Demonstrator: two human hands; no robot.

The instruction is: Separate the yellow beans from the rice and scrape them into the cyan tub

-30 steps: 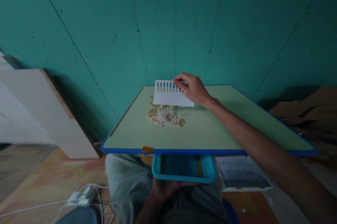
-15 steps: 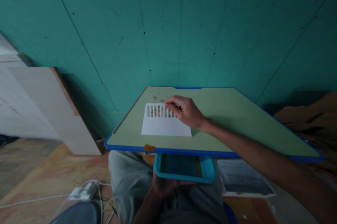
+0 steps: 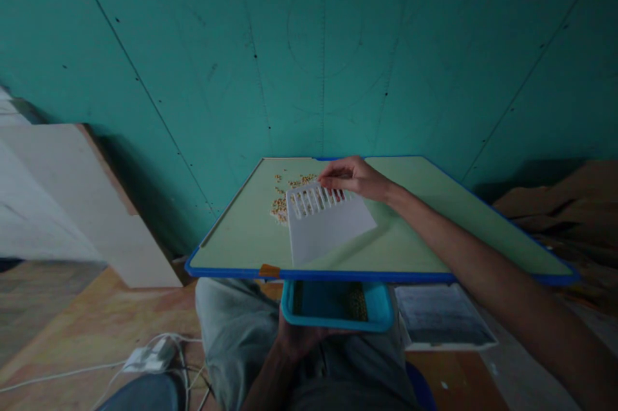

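Note:
My right hand [image 3: 355,178] pinches the slotted top edge of a white plastic scraper [image 3: 324,225], which lies tilted on a green board with a blue rim [image 3: 425,218], its lower corner at the near edge. Scattered grains [image 3: 284,192] lie on the board just left of and behind the scraper. Below the board's near edge my left hand [image 3: 299,340] holds a blue tray [image 3: 383,308] from underneath; some grains rest inside the tray. The fingers of that hand are mostly hidden by the tray.
A teal wall panel [image 3: 313,50] stands right behind the board. A white box [image 3: 91,205] leans at the left. Cables and a white adapter [image 3: 145,359] lie on the wooden floor [image 3: 87,334]. A book or pad [image 3: 441,324] lies at the right of my lap.
The scraper has been dragged from the far side over the grain pile to the near edge, now turned at an angle. More grains have appeared in the blue tray; few remain on the board.

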